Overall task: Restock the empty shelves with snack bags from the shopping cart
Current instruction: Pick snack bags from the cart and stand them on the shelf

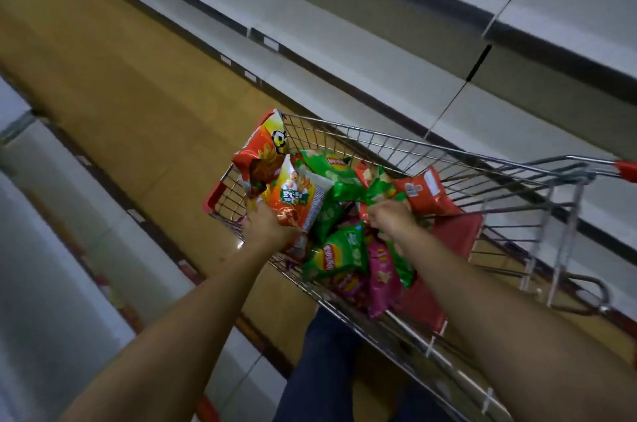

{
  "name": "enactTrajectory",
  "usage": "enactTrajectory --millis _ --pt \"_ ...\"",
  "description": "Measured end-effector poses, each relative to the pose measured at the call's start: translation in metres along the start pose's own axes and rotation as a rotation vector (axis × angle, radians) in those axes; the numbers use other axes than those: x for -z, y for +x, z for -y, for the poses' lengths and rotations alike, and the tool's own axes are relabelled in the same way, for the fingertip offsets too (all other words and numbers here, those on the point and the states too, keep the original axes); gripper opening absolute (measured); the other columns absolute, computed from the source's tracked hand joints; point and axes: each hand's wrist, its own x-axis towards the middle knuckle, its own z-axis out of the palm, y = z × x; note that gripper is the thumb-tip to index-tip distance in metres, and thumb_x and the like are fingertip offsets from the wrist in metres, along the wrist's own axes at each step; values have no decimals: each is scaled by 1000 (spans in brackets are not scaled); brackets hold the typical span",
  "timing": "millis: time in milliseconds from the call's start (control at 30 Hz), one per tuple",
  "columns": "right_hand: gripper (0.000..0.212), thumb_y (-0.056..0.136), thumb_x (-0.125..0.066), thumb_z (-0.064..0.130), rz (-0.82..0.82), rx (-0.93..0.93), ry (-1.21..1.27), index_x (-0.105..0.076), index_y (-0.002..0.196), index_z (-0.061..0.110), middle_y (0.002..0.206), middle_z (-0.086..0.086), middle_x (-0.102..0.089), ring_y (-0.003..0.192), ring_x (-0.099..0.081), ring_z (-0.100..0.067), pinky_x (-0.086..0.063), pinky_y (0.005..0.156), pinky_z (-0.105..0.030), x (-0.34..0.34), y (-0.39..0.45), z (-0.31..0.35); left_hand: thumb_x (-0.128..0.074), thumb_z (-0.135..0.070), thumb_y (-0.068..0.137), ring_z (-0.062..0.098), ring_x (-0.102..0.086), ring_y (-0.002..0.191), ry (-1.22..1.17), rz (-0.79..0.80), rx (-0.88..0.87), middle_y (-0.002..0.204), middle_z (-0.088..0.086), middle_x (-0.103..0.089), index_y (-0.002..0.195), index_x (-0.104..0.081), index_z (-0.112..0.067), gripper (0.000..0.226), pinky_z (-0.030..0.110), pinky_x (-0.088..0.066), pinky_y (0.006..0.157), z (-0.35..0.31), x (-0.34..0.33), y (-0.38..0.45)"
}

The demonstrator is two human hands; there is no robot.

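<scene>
- The left hand [267, 225] grips the lower edges of two orange bags [275, 176], fingers curled round them, at the far left corner of the cart [482, 159].
- The two bags stand nearly upright in that grip, long axes running up the view, tops away from the person; one rises above the cart's rim.
- The right hand [391, 214] is closed on the crumpled end of a green bag [379, 188] near the middle of the basket. The bag is bunched, so I cannot tell which way it points.
- The hands are apart, each clamped on its own load.
- More bags lie loose in the basket: green chips [339, 252] below the right hand, pink bags [381, 280] nearer the person, a red bag [425, 192] lying flat on the right.
- Bare shelves [379, 52] run diagonally on the right, beyond the cart; tan floor [120, 76] lies to the left.
- Judged step: picking up bags from the cart, none yet shelved.
- The next move likely calls for lifting both loads clear of the wire rim, turning right, and standing the bags upright, fronts outward.
</scene>
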Motion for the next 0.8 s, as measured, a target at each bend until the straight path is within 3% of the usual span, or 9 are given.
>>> enactTrajectory --millis 133,267,333,400,500,600,667,733,800 --pt "26 95 -54 13 36 -136 56 -61 114 -2 119 -23 -63 113 -59 -37 -44 102 -54 -33 0 16 -86 -32 65 35 -52 120 -85 116 -49 131 17 -51 134 -35 -5 90 46 -48 99 16 -7 30" --pt "29 100 -50 19 44 -156 121 -59 124 4 103 -9 -63 97 -61 -24 -47 98 -45 -48 14 20 -87 -42 60 28 -57 113 -90 180 -126 122 7 -61 127 -48 -14 82 41 -49 95 22 -6 43" --pt "36 103 -46 31 79 -156 142 -56 128 8 113 -7 -63 96 -59 -19 -48 93 -41 -50 16 21 -87 -45 58 28 -55 114 -86 166 -180 124 6 -60 126 -48 -17 83 44 -49 95 18 0 42" --pt "51 103 -35 49 163 -178 266 -52 133 11 128 -10 -59 111 -58 -24 -48 96 -44 -45 17 22 -84 -46 60 27 -45 119 80 14 -344 129 4 -51 131 -43 -20 86 43 -44 98 12 9 33" --pt "75 92 -24 73 335 -260 670 -51 131 16 132 -14 -55 123 -51 -36 -43 99 -56 -27 26 20 -82 -40 65 30 -47 118 363 -334 -821 123 8 -52 131 -43 -21 79 47 -34 108 10 27 15" --pt "92 65 -52 87 512 -281 755 -63 128 21 145 -15 -48 135 -40 -42 -24 107 -71 -4 28 23 -86 -30 61 31 -52 113 423 -600 -1195 116 13 -61 123 -46 -16 75 52 -15 117 18 40 16" --pt "81 64 -70 72 586 -211 651 -63 129 24 140 -15 -53 131 -46 -43 -32 105 -69 5 22 30 -87 -30 60 28 -47 115 410 -686 -1313 124 10 -53 125 -45 -16 78 48 -9 118 24 44 19" --pt "72 68 -83 42 635 -139 561 -59 133 21 129 -14 -63 120 -58 -38 -46 98 -56 10 17 36 -87 -31 61 27 -45 119 414 -737 -1353 129 7 -45 126 -43 -18 79 48 -11 116 25 47 18" --pt "90 48 -97 19 718 -106 543 -61 131 17 131 -13 -63 121 -59 -34 -45 101 -49 11 13 40 -84 -33 65 27 -40 125 354 -767 -1272 133 7 -41 127 -42 -19 76 48 -10 115 22 46 18"
